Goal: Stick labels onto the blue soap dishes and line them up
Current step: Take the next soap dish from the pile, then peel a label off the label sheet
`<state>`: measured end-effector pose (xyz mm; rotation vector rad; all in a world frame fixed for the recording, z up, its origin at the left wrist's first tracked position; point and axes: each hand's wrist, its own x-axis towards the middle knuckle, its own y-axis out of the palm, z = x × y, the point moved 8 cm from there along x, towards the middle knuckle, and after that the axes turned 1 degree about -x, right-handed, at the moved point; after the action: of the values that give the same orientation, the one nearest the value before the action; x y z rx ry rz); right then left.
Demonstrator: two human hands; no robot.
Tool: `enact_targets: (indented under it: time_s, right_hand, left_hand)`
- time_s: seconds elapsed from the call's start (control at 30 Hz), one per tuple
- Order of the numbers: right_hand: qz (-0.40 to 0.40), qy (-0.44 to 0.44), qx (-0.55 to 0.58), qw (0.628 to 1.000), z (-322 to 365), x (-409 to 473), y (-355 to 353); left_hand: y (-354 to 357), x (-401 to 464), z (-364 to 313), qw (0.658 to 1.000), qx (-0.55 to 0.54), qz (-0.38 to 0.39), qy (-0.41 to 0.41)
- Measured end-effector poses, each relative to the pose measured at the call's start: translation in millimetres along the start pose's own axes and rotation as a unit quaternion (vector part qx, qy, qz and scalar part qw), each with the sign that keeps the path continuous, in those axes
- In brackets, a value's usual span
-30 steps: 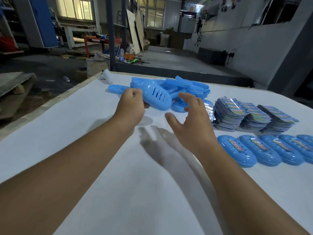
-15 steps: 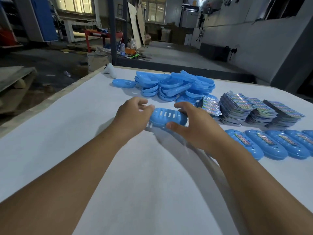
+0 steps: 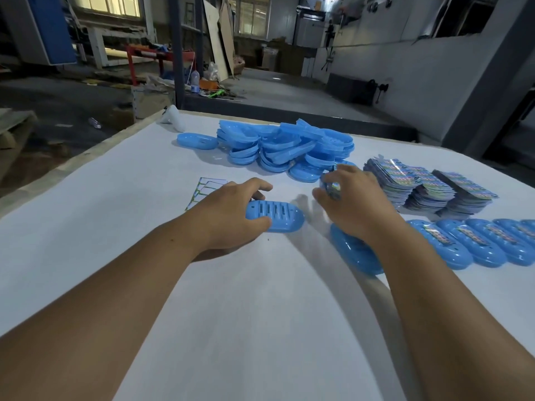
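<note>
Soap dish (image 3: 275, 216) on table, left hand (image 3: 228, 215) grip curled round it; right hand (image 3: 353, 201) grip pinching label (image 3: 331, 188).

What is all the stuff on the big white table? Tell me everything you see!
Held soap dish: one, blue, slotted, middle of the table, no label showing.
Pile of soap dishes: many, blue, far middle, jumbled.
Single soap dish: one, blue, left of the pile.
Labelled soap dishes: a row of at least five, blue with shiny labels, near right; the leftmost is partly hidden by the right arm.
Label stacks: three or so, shiny multicoloured, right side behind the row.
Backing sheets: a few, white with green edges, behind the left hand.
White object: one, far left corner.
Table: one, white.
Left hand: grips the held soap dish.
Right hand: pinches some shiny labels.
</note>
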<state>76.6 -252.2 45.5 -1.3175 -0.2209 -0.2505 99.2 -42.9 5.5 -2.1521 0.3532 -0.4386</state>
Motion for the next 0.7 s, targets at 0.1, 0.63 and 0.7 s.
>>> enact_targets:
  time_s: [0.1, 0.63, 0.7]
  right_hand:
    - [0.021, 0.033, -0.023, 0.999, -19, 1, 8]
    - [-0.104, 0.166, 0.02, 0.98, -48, 2, -10]
    - [-0.115, 0.164, 0.043, 0.979, -48, 0, -12]
  left_hand:
    - [0, 1, 1, 1.0, -0.004, -0.004, -0.002]
    - [-2, -1, -5, 1.0, 0.004, -0.021, 0.006]
    - [-2, -1, -7, 1.0, 0.006, -0.025, 0.015]
